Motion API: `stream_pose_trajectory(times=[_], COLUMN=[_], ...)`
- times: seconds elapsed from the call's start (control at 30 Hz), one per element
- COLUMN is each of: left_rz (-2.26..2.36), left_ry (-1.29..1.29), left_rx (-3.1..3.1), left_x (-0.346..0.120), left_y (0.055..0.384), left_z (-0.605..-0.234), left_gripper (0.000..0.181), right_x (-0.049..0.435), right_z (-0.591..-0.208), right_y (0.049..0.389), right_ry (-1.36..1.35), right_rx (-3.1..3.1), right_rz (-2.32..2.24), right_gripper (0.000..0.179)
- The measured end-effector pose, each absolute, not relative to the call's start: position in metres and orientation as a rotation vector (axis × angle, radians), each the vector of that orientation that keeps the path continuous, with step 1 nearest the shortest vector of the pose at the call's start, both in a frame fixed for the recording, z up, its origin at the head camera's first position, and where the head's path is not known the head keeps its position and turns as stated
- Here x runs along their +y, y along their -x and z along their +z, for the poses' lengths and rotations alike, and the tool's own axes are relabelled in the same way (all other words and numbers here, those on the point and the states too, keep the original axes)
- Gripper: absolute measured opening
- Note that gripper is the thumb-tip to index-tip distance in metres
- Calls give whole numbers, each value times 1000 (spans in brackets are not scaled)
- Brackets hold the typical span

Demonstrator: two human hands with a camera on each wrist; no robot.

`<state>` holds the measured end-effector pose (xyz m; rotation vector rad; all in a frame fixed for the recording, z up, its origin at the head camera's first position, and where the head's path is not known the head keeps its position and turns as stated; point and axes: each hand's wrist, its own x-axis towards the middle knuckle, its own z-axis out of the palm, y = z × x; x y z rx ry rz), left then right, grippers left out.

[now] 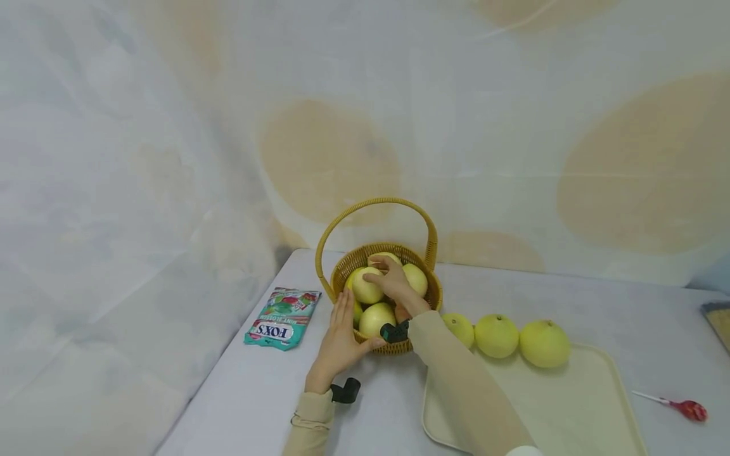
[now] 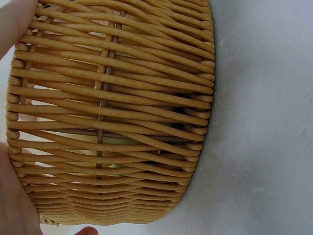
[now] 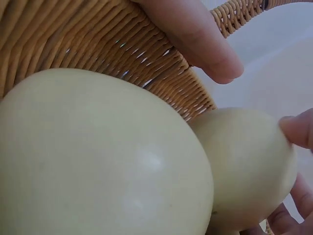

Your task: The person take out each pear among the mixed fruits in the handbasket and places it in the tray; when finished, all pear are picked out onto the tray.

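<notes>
Just below the frame's centre, the right hand curls thumb and fingers over a pale round fruit in the wicker basket, a grip from above probably suited to the crowding neighbouring fruits. The left hand, straight fingers and thumb spread apart, lies against the basket's left side, presumably steadying it.

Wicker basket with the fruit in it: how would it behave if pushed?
The basket probably resists a nudge: several fruits load it. The slender, gapped weave might flex slightly. Round, smooth fruits could roll inside.
</notes>
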<state>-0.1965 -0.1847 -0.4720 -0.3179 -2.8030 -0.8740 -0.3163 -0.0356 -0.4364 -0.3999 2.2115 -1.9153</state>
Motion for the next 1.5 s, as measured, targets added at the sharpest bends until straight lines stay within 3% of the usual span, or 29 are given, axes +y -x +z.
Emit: stream_pose_trajectory(times=[0.23, 0.53, 0.93, 1.2, 1.5], left_rz=[-864, -864, -865, -888, -879], left_ry=[317, 324, 328, 316, 345], left_rx=[-2811, -2807, -2804, -2812, -2789], left_x=[-184, -188, -190, -193, -193], left_y=[200, 206, 215, 217, 220], left_z=[-472, -473, -472, -474, -471], left_gripper=[119, 120, 120, 120, 121], right_x=[-25, -7, 24, 46, 84], right_z=[-435, -427, -418, -411, -401], right_y=[320, 321, 327, 318, 308], right_ry=[275, 327, 257, 227, 226], right_rx=[1953, 1779, 1533, 1494, 1494], right_rz=[-2094, -2227, -2409, -2514, -2576], right_gripper=[53, 46, 51, 52, 42])
